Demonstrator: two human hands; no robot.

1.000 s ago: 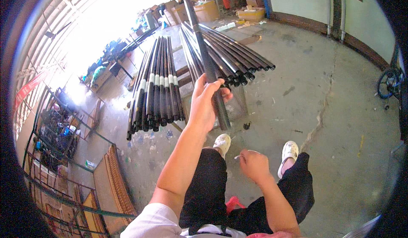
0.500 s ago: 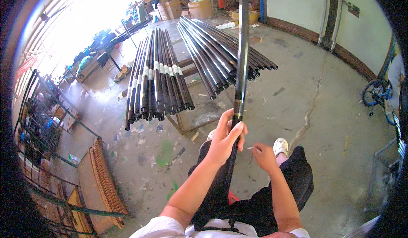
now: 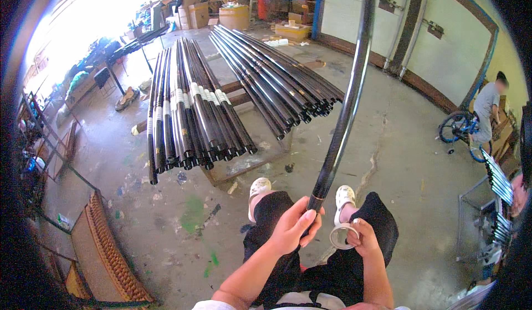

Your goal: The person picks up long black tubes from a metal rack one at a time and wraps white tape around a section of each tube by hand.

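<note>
My left hand (image 3: pixel 292 228) is wrapped round the lower part of a long, glossy black pole (image 3: pixel 348 108). The pole slants up and to the right, out of the top of the picture. To the right of that grip, my right hand (image 3: pixel 366 239) holds a roll of white tape (image 3: pixel 334 239) by its edge, its ring facing me. The roll is close to the pole's lower end but apart from it. In front of me lie two fanned groups of similar poles on a low frame: the left poles (image 3: pixel 213 127) have white bands, the right poles (image 3: pixel 277 77) show none.
A wooden piece with a beaded edge (image 3: pixel 113 249) stands at lower left beside a metal rack (image 3: pixel 72 171). At right, a person (image 3: pixel 487 102) is with a blue bicycle (image 3: pixel 455 126). Cardboard boxes (image 3: pixel 198 15) and a yellow bin (image 3: pixel 292 31) are at the back, near large white doors (image 3: pixel 454 49).
The pole's upper part has swung to the right, still in my left hand. My right hand has moved slightly right and down, and the tape roll now shows in it. My view has turned right.
</note>
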